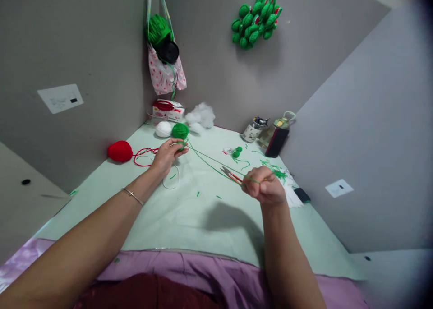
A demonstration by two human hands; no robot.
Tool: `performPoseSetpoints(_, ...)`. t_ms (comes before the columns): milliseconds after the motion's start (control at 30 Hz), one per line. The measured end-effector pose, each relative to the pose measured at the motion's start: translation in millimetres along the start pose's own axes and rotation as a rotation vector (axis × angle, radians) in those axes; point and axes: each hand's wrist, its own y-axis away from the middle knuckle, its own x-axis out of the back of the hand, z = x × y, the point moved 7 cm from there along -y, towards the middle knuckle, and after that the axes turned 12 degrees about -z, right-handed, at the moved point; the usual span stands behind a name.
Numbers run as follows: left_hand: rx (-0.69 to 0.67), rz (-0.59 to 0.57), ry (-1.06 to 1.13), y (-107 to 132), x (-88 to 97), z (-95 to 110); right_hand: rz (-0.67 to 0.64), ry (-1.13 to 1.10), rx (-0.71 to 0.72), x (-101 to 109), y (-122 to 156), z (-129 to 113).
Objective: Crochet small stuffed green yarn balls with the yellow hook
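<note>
We pinch green yarn (181, 145) in our left hand (167, 155) near the surface (182, 228)'s far edge. Our right hand (265, 185), closer to the right edge, squeezes the yarn too, scissors (231, 174) showing beside it.

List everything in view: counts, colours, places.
table: 1, pale green, centre
yarn strands: at least 2, green, centre
yarn balls: 3, red, white and green, back left
scissors: 1, orange handles, right of centre
small piece: 1, green, behind scissors
scraps: many, green, mostly right
stuffing: 1 clump, white, back
box: 1, white and red, back left
jar: 1, whitish, back right
bottle: 1, greenish, beside jar
leaning slab: 1, black, by bottle
hanging bag: 1, white and pink, back left
hanging bundle: 1, green with red, upper right
wall plates: 2, white, left and right
bracelet: 1, silvery, left forearm
garment: 1, dark red, bottom
left hand: 1, bare, holding strands, left
right hand: 1, bare, holding strands, right
</note>
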Motion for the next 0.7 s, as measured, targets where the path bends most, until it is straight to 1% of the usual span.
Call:
performPoseSetpoints(67, -0.007, 0.002, 0.018, 0.4, 0.2, 1.0, -0.068, 0.025, -0.023, -0.6, 0.8, -0.6)
performPoseSetpoints(100, -0.012, 0.001, 0.027, 0.8, -0.4, 1.9, -0.082, 0.046, -0.043, -0.8, -0.7, -0.3)
performPoseSetpoints(133, -0.015, -0.005, 0.037, 1.7, -1.9, 2.9, -0.039, 0.092, -0.074, 2.6, -2.9, 0.9)
performPoseSetpoints(167, -0.017, -0.017, 0.048, 2.9, -4.5, 3.9, 0.041, 0.145, -0.100, 8.4, -5.5, 2.0)
performPoseSetpoints(200, -0.016, -0.036, 0.058, 4.7, -8.5, 4.9, 0.165, 0.231, -0.163, 17.3, -7.0, 5.2)
performPoseSetpoints(233, -0.013, -0.061, 0.069, 7.1, -13.8, 5.8, 0.420, 0.341, -0.175, 33.3, -3.3, 2.6)
performPoseSetpoints(267, -0.005, -0.094, 0.080, 10.1, -20.5, 6.4, 0.546, 0.373, -0.157, 40.6, -2.0, 1.5)
performPoseSetpoints(333, 0.019, -0.175, 0.098, 17.8, -36.8, 6.8, 0.642, 0.386, -0.144, 47.5, -2.7, 3.7)
performPoseSetpoints(433, 0.093, -0.334, 0.108, 32.3, -64.1, 4.9, 0.689, 0.352, -0.060, 50.1, -1.1, 0.1)
performPoseSetpoints(533, 0.151, -0.467, 0.115, 46.0, -84.9, 4.0, 0.700, 0.199, 0.028, 45.9, 0.0, -5.1)
performPoseSetpoints(600, 0.180, -0.526, 0.120, 52.4, -93.6, 3.4, 0.692, 0.080, 0.108, 40.9, -1.9, -8.8)
performPoseSetpoints(700, 0.210, -0.573, 0.123, 57.7, -100.2, 1.8, 0.668, 0.012, 0.195, 33.4, -6.1, -13.2)
